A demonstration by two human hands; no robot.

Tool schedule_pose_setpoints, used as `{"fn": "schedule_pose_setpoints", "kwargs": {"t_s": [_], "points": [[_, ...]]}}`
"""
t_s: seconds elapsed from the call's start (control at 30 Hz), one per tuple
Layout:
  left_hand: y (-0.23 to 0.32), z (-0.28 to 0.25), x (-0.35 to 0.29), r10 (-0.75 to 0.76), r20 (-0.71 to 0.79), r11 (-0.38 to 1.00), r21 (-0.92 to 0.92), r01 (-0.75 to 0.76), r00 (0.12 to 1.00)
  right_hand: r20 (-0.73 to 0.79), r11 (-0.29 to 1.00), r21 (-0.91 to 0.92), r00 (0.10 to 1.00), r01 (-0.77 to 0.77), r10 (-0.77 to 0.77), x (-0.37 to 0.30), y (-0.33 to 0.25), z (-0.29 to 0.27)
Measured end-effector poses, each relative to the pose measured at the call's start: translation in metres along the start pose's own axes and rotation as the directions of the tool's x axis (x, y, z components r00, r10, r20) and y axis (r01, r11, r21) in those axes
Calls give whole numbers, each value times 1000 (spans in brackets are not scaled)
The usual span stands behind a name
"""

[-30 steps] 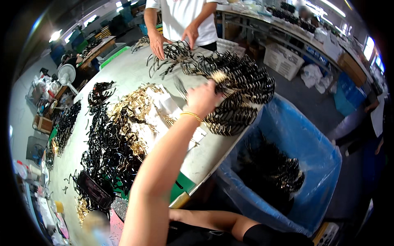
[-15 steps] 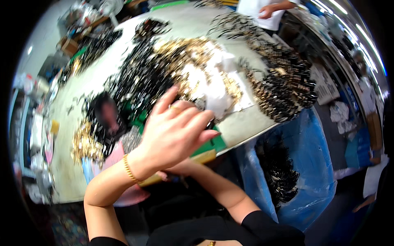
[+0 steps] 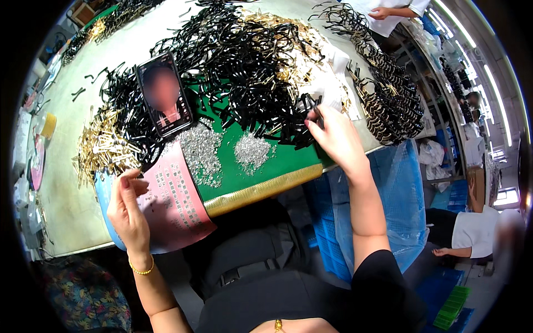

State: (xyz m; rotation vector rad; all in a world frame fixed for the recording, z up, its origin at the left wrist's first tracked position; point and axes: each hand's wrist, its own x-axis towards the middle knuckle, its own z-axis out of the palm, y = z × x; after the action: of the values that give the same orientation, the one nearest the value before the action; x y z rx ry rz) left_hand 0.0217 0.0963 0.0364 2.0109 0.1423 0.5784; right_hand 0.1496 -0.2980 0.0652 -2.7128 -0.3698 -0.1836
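Observation:
My left hand (image 3: 130, 208) hovers over the pink and blue printed sheet (image 3: 176, 208). Its fingers are loosely bent and apart, close to a heap of slender gold metal pieces (image 3: 102, 147); I see nothing held in it. My right hand (image 3: 340, 136) is at the right edge of a big heap of glossy black curved strips (image 3: 233, 61), which look like eyeglass temples. Its thumb and fingers pinch what looks like one black strip. Small silver bits lie in two piles, a larger pile (image 3: 201, 152) and a smaller pile (image 3: 252, 152), on a green mat (image 3: 236, 186).
A phone (image 3: 164, 97) rests on the black strips. More gold pieces (image 3: 302, 61) lie behind. Bundled black-and-gold strips (image 3: 388, 89) line the table's right side. Blue plastic (image 3: 397, 177) hangs beside the table. Other people stand at the back right and lower right.
My left hand has drawn back from the middle of the table to the left. My right hand has risen from near my lap to the heap's right edge. The whole view has shifted.

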Motion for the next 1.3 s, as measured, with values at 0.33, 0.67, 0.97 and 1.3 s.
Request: {"fn": "schedule_pose_setpoints", "kwargs": {"t_s": [0.33,0.67,0.97,1.3], "points": [[-5,-11,6,-68,-156,995,64,79,985,-14,974,222,999,37,-35,30,-26,-4],[-27,-25,10,-20,-74,864,501,55,997,303,739,613,947,-278,104,-38,-33,2],[-54,-44,24,45,105,766,635,-102,993,205,848,502,976,-169,73,-35,-39,28],[-40,-36,24,79,15,917,391,-78,997,430,564,741,903,-365,19,-48,-31,17]]}}
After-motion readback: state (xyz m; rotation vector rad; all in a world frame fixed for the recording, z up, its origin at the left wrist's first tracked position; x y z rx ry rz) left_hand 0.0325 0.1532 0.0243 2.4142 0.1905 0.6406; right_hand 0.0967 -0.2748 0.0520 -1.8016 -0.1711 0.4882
